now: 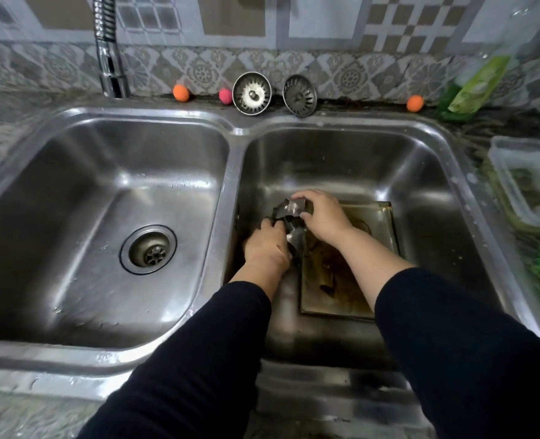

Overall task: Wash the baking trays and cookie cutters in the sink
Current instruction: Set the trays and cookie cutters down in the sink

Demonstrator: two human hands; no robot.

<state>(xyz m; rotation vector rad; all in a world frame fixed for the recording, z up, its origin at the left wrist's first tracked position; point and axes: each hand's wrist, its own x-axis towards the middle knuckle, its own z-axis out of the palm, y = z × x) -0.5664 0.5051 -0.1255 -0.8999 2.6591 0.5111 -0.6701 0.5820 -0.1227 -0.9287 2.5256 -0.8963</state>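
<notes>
- Now both hands meet over the right basin of the sink [433, 144]: the left hand [267, 245] and the right hand [322, 215] both grip the metal cookie cutters [291, 217] between them.
- Just right of the cutters, under the right forearm, the baking tray [335, 289] lies flat, its long axis running toward the person.
- The cutters are thin, shiny, bent strips; the tray looks stained brown.

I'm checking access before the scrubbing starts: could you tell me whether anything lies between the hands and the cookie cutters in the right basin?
Nothing visible does. The left hand and right hand already grip the cookie cutters directly, above the baking tray in the right basin.
</notes>
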